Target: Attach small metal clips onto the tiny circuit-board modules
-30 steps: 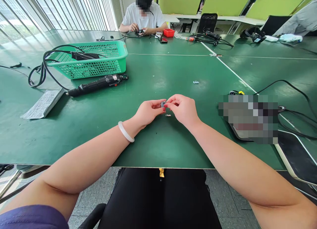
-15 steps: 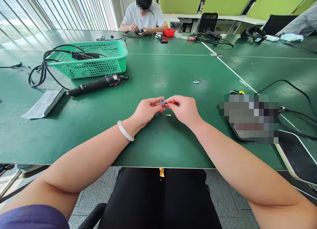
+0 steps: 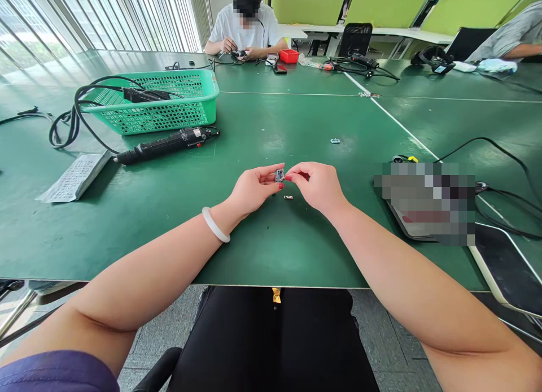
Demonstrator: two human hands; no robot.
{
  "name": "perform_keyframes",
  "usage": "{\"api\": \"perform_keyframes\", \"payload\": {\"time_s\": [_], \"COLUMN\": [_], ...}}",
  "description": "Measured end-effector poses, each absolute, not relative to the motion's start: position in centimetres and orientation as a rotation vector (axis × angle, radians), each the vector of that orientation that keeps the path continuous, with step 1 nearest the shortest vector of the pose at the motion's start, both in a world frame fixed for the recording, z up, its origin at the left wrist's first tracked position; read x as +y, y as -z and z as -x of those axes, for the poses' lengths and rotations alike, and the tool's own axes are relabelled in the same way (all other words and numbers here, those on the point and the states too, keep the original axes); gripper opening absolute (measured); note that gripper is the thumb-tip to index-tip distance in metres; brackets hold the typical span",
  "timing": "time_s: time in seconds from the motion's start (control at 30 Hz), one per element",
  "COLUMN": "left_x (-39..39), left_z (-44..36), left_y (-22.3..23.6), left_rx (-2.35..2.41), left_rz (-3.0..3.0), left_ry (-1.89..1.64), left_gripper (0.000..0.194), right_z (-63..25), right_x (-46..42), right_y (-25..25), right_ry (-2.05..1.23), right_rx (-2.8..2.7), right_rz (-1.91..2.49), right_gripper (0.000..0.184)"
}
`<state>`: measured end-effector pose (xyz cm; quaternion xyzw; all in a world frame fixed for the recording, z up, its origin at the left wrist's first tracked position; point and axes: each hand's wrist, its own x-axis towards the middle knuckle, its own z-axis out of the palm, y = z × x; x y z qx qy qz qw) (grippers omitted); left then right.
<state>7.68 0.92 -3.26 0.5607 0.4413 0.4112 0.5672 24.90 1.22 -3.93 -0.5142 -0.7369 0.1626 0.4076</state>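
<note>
Between the thumb and fingers of my left hand [image 3: 251, 190] is a small dark circuit board [image 3: 279, 175] with silvery parts on it. My right hand [image 3: 318, 184] is closed in a pinch at the board's right edge. Whatever lies between its fingertips is too small to make out. On the green table just below my hands lies a tiny pale metallic piece [image 3: 288, 197]. A second small light-coloured part [image 3: 335, 140] rests farther off to the right.
A green basket [image 3: 161, 121] with cables stands at the back left. Before it lie a black electric screwdriver [image 3: 165, 146] and a folded paper [image 3: 76, 178]. A phone [image 3: 506, 262] lies at the right edge. A person [image 3: 249, 33] sits opposite.
The circuit board has turned slightly and shows more of its face. My right fingertips have drawn a little to the right of it. At far right, a person's arm has shifted.
</note>
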Motion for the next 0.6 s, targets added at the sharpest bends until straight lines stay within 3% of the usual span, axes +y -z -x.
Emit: {"api": "perform_keyframes", "payload": {"time_s": [0.6], "left_x": [0.85], "left_z": [-7.49], "left_y": [3.5], "left_rx": [1.165], "left_rz": [-1.619], "left_ry": [-0.922], "left_gripper": [0.049], "right_z": [-24.67], "right_x": [0.89], "right_y": [3.58], "right_ry": [-0.244], "right_rx": [-1.992], "right_rz": [1.306], "right_gripper": [0.019]}}
